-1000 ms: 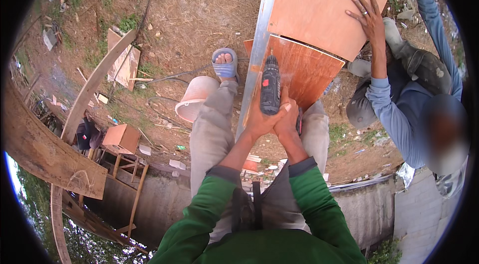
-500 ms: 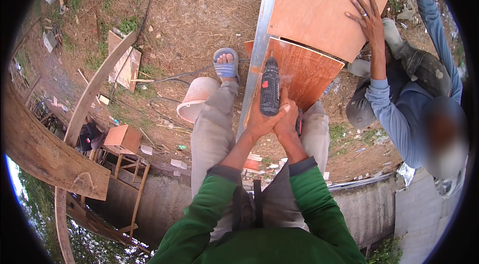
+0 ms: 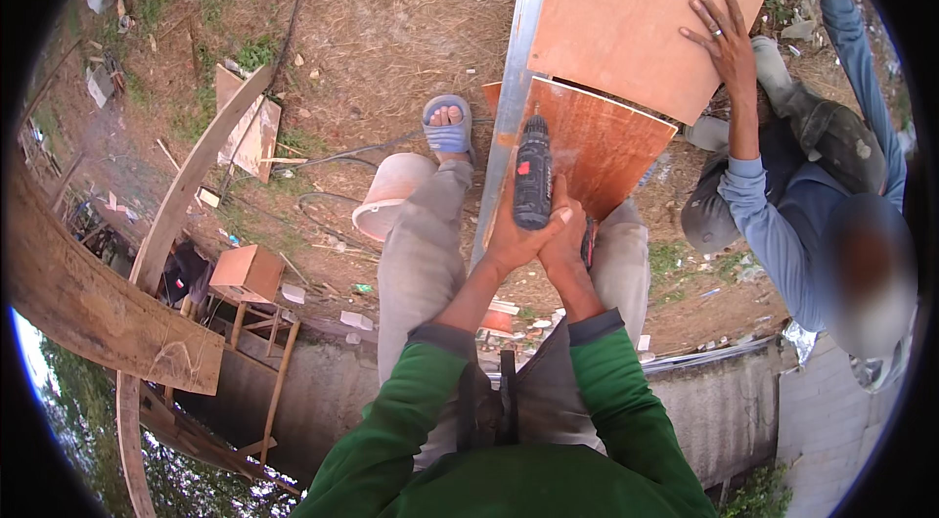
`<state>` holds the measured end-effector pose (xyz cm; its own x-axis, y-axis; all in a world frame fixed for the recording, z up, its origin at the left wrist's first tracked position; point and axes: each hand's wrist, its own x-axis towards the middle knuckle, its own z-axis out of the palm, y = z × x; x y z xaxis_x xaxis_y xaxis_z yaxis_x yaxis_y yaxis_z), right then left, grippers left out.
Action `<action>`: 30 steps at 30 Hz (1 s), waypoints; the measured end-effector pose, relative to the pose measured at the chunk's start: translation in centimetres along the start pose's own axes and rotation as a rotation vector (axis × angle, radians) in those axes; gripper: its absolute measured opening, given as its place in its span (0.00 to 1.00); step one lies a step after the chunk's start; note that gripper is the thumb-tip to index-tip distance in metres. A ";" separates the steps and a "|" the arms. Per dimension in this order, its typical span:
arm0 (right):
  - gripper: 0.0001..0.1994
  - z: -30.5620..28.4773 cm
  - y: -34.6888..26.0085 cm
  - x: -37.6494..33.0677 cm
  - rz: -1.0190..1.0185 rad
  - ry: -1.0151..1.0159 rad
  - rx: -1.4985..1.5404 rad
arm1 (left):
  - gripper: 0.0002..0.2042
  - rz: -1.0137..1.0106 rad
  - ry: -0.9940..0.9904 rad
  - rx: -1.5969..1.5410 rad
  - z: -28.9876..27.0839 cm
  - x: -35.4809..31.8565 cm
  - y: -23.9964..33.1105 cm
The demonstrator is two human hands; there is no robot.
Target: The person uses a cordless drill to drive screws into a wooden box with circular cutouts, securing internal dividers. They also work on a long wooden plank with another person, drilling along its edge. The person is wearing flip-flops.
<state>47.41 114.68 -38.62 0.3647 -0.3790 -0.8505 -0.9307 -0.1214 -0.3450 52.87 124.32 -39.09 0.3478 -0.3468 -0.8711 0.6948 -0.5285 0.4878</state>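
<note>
Both my hands are closed around a black cordless drill (image 3: 533,180), whose bit end points away from me. My left hand (image 3: 513,239) wraps its near left side, and my right hand (image 3: 564,236) grips from the right, fingers overlapping the left. The drill's front sits over a reddish-brown plywood panel (image 3: 604,141), close to its left edge; whether the bit touches the wood is unclear. Along that edge runs a long straight metal bar (image 3: 509,112). A paler plywood sheet (image 3: 636,19) lies beyond, with a co-worker's hand (image 3: 724,44) spread flat on it.
The co-worker in blue sleeves (image 3: 782,225) crouches at the right. A whitish bucket (image 3: 391,190) lies tipped beside my left leg, near a dark cable (image 3: 337,161). Curved wooden planks (image 3: 186,185) arc across the left side. A small wooden box (image 3: 246,273) stands beyond them.
The whole view has shifted very slightly. My hands, the drill and the co-worker's hand keep their places relative to the panels.
</note>
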 end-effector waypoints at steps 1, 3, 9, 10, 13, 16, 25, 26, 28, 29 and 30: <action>0.11 0.1 0.0 0.0 -0.025 0.028 -0.017 | 0.45 0.009 -0.002 -0.014 0.0 0.1 0.0; 0.10 0.2 0.1 0.0 -0.021 0.027 -0.018 | 0.45 -0.003 -0.008 -0.035 0.0 0.2 0.0; 0.15 -0.2 -0.2 0.5 0.010 0.000 -0.026 | 0.44 0.041 0.024 -0.050 0.2 0.3 0.2; 0.14 -0.4 -0.3 0.5 0.018 -0.002 -0.035 | 0.44 0.043 0.023 -0.039 0.3 0.3 0.2; 0.12 -0.6 -0.6 0.3 0.040 -0.014 -0.059 | 0.42 0.032 0.017 -0.015 0.3 0.2 0.5; 0.11 -0.4 -0.6 0.3 0.019 0.013 -0.022 | 0.39 0.002 -0.003 -0.022 0.1 0.1 0.8; 0.17 -0.9 0.2 -0.1 0.008 0.007 -0.007 | 0.44 0.015 -0.002 0.020 0.5 -0.4 1.2; 0.17 -1.2 0.3 -0.3 -0.002 0.005 0.010 | 0.43 0.014 -0.017 0.054 0.7 -0.8 1.2; 0.19 -1.7 0.5 -0.3 0.007 -0.019 0.005 | 0.42 0.011 -0.010 0.082 1.2 -1.0 1.4; 0.20 -1.9 0.7 -0.6 0.021 -0.033 0.001 | 0.44 0.002 0.008 0.076 1.6 -1.5 1.7; 0.19 -2.1 0.8 -1.0 0.034 -0.040 -0.024 | 0.46 -0.045 0.028 0.077 2.0 -1.7 1.9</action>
<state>46.24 113.03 -37.23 0.3330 -0.3461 -0.8771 -0.9429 -0.1315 -0.3061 52.38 122.37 -36.60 0.3356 -0.2999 -0.8930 0.6597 -0.6018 0.4501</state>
